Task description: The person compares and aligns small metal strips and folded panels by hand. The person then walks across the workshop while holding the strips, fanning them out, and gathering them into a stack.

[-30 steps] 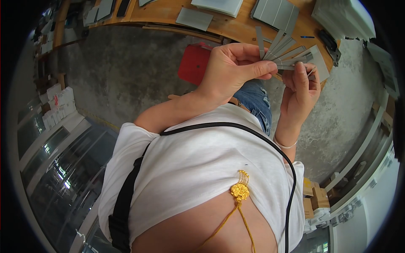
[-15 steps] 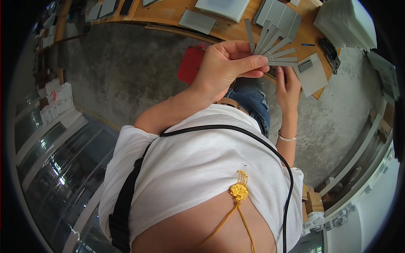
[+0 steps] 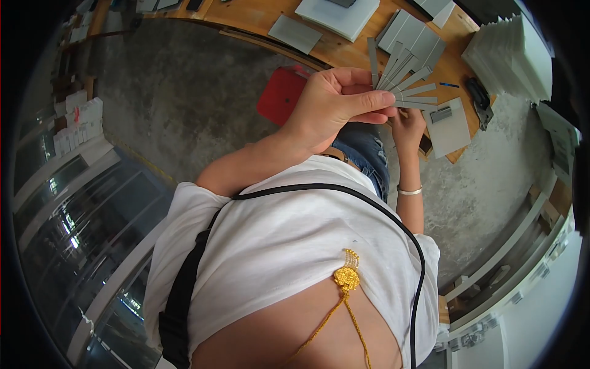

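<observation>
Between the thumb and fingers of my left hand (image 3: 344,104) is a fan of thin grey strips (image 3: 399,77), spread out toward the upper right. My right hand (image 3: 408,126) is lower and farther right, at the table's near edge, just below the fan. Its fingers are bent and pressed together; their tips are partly hidden behind the strips, and I cannot make out what they hold, if anything. Right beside it, a light grey sheet (image 3: 450,132) lies at the table corner with a small grey piece (image 3: 440,114) on it.
The wooden table (image 3: 246,19) carries grey panels (image 3: 424,38), a white stack (image 3: 339,17), a tall pale stack (image 3: 510,55), a blue pen-like item (image 3: 448,85) and a black tool (image 3: 478,98). A red stool (image 3: 283,95) stands below the table edge.
My right hand has left the strips and moved down and left to the table edge, its fingers now drawn together. My left hand still holds the fan. The view has shifted slightly.
</observation>
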Demonstrator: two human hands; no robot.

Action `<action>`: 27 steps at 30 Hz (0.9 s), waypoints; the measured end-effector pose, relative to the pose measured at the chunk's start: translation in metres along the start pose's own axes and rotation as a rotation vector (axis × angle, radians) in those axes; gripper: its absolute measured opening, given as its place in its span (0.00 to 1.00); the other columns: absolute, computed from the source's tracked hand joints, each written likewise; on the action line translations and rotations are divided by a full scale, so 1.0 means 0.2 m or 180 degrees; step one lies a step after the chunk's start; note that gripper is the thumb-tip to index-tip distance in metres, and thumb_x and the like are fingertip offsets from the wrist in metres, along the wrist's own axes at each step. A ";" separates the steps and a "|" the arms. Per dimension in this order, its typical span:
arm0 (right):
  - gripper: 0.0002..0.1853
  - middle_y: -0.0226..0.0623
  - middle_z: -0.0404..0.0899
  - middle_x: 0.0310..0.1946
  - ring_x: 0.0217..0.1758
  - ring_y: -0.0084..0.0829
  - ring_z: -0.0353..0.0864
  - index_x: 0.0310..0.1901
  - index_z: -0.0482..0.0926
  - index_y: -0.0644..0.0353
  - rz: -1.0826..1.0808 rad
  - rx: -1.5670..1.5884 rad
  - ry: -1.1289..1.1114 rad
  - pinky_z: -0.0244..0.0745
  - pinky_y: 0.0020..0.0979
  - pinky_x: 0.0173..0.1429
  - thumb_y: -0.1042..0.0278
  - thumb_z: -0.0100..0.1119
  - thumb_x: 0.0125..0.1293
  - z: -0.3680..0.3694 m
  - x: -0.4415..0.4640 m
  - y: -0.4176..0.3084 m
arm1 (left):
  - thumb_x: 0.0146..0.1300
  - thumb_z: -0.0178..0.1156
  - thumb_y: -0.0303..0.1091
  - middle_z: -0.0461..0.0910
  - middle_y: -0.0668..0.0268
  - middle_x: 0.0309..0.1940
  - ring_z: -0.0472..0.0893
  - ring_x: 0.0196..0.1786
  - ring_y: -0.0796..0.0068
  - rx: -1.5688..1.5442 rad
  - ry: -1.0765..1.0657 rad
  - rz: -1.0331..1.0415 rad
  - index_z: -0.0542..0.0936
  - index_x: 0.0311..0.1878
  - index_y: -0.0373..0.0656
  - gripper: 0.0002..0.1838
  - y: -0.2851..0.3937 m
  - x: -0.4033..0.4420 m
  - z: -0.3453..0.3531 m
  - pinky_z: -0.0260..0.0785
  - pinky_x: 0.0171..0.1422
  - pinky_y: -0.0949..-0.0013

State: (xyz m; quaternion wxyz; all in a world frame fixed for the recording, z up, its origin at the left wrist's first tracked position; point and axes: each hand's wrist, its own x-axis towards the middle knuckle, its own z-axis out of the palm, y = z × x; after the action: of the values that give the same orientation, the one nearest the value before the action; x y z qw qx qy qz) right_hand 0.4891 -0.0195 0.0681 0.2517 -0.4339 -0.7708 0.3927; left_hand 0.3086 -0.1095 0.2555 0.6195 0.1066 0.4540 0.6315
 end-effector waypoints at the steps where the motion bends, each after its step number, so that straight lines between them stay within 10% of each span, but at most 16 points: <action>1: 0.10 0.35 0.79 0.36 0.35 0.22 0.77 0.44 0.77 0.64 0.0433 0.0977 0.0037 0.71 0.24 0.39 0.71 0.56 0.63 -0.06 0.01 -0.11 | 0.57 0.62 0.26 0.81 0.60 0.36 0.83 0.37 0.71 -0.0016 0.0020 0.0017 0.79 0.43 0.35 0.10 -0.01 0.00 0.02 0.78 0.40 0.76; 6: 0.15 0.32 0.77 0.40 0.47 0.19 0.72 0.45 0.75 0.65 0.0327 0.3587 0.0051 0.64 0.20 0.53 0.61 0.48 0.69 -0.40 0.12 -0.57 | 0.57 0.63 0.25 0.82 0.59 0.35 0.82 0.36 0.74 0.0235 0.0158 0.0252 0.78 0.43 0.33 0.11 -0.07 0.00 0.12 0.78 0.40 0.76; 10: 0.05 0.33 0.77 0.39 0.39 0.19 0.73 0.38 0.76 0.65 0.0194 0.3001 -0.0340 0.68 0.19 0.45 0.78 0.58 0.60 -0.47 0.18 -0.60 | 0.57 0.62 0.23 0.82 0.59 0.37 0.83 0.37 0.73 0.0465 0.0310 0.0443 0.78 0.45 0.32 0.12 -0.13 0.01 0.15 0.78 0.41 0.76; 27: 0.03 0.37 0.75 0.31 0.37 0.28 0.73 0.39 0.70 0.61 0.0068 0.4040 0.0293 0.68 0.30 0.46 0.73 0.48 0.67 -0.97 -0.04 -0.22 | 0.57 0.62 0.24 0.82 0.61 0.32 0.82 0.34 0.77 0.0458 0.0738 0.0674 0.79 0.37 0.33 0.06 -0.73 -0.21 0.39 0.77 0.38 0.78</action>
State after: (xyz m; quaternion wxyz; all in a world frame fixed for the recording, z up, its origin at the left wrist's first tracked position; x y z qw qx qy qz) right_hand 0.6134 0.0352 0.2126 0.4889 -0.2243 -0.3721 0.7565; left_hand 0.4713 -0.1382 0.2144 0.4837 0.1243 0.5526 0.6672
